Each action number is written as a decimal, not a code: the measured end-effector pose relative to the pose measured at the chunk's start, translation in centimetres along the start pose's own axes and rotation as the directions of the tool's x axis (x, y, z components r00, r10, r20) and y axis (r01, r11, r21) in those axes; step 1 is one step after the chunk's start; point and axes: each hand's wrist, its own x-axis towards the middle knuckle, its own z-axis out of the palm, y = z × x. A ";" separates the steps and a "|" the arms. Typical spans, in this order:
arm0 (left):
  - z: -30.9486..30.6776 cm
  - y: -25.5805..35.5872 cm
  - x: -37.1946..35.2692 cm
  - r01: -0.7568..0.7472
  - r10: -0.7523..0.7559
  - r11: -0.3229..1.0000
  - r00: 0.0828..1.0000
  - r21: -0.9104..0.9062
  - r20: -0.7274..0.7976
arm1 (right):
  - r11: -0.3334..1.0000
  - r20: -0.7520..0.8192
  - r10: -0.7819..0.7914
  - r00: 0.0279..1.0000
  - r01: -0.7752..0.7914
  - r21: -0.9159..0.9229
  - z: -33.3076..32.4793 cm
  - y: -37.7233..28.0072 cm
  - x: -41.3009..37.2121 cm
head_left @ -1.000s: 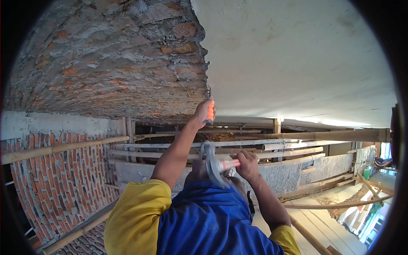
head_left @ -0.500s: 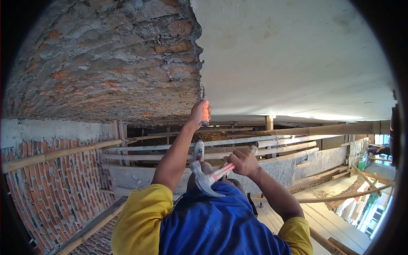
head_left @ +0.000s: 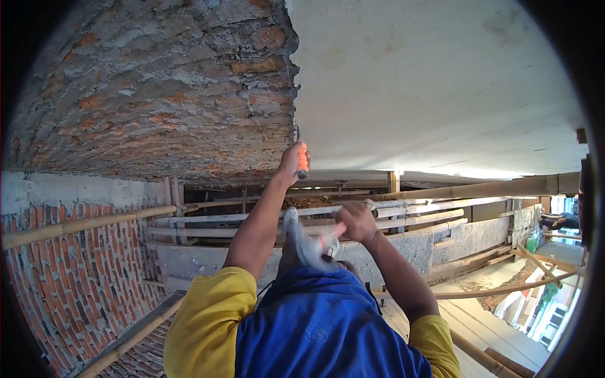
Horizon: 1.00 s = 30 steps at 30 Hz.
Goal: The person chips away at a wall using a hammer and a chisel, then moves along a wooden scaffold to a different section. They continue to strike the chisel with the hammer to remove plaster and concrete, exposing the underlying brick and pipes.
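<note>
My left hand (head_left: 291, 159) is wrapped round the orange grip of a chisel (head_left: 303, 157). The chisel's metal blade points up at the ragged edge where smooth plaster (head_left: 428, 82) meets bare brickwork (head_left: 170, 101). My right hand (head_left: 357, 222) is closed on the handle of a claw hammer (head_left: 309, 251), held low in front of my chest. Motion smears the hammer's head and handle. The hammer is apart from the chisel.
Bamboo poles (head_left: 435, 191) run across in front of me, with a grey board (head_left: 460, 242) below them. A brick wall (head_left: 75, 271) stands at the left. Another bamboo pole (head_left: 88, 227) crosses it. More timber lies at the lower right.
The hammer and my right hand have shifted slightly up and left, and the hammer is now blurred. My left hand still holds the chisel at the plaster edge.
</note>
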 end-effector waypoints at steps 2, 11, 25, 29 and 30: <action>-0.9 -0.7 0.9 0.011 -0.011 1.000 1.000 0.014 0.012 | 0.907 0.160 0.415 0.896 -0.392 -0.157 2.0 1.2 -0.9; 1.9 1.9 -2.8 -0.069 0.072 0.989 0.997 0.132 -0.020 | 0.964 0.037 0.267 0.963 -0.267 -0.002 -1.1 -3.4 -3.2; 2.5 3.0 -4.3 -0.083 0.085 0.982 0.996 0.171 -0.005 | 0.878 -0.106 -0.479 0.871 0.474 -0.066 -7.6 -6.2 3.1; 2.4 2.7 -4.1 -0.091 0.091 0.983 0.996 0.158 0.003 | 0.862 -0.022 -0.504 0.863 0.502 -0.069 -7.3 -5.1 3.1; 2.5 2.9 -4.1 -0.102 0.103 0.981 0.995 0.162 0.001 | 0.857 0.022 -0.505 0.863 0.504 -0.106 -7.2 -4.5 3.2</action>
